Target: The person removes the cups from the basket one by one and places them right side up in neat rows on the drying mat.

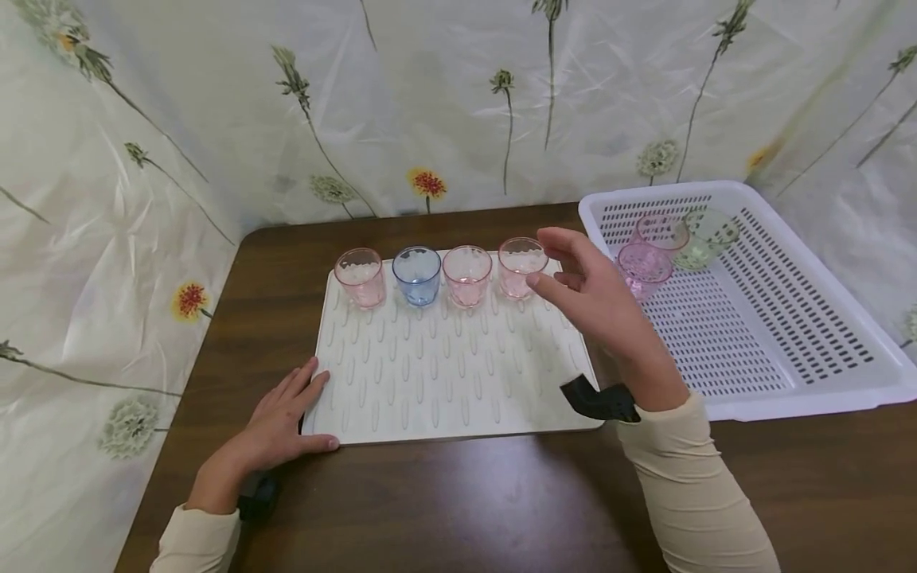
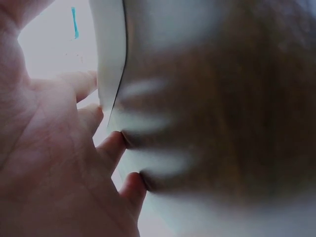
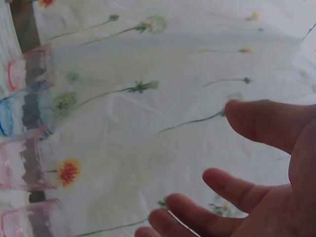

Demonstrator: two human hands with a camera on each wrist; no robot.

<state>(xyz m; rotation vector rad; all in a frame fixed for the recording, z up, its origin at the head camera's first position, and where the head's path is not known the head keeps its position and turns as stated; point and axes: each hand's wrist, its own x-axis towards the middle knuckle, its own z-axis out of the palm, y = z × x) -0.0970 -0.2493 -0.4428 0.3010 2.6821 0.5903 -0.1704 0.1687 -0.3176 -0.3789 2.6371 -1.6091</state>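
A row of small clear tumblers stands along the far side of a white ridged mat (image 1: 430, 382). From the left come a pink glass (image 1: 361, 278), a blue glass (image 1: 417, 277), another pink glass (image 1: 468, 278) and a last pink glass (image 1: 517, 274). Beside that last one is my right hand (image 1: 598, 298), thumb and fingers apart; the right wrist view (image 3: 256, 197) shows nothing between them. My left hand (image 1: 275, 426) rests at the mat's near left corner with its fingers spread, fingertips on the edge and thumb along the front.
To the right sits a white perforated plastic basket (image 1: 745, 318). Inside its far left part are a purple-pink glass (image 1: 645, 270), a pink glass (image 1: 662, 231) and a green glass (image 1: 705, 239). A flowered curtain (image 1: 458, 103) hangs behind the dark wooden table (image 1: 430, 509).
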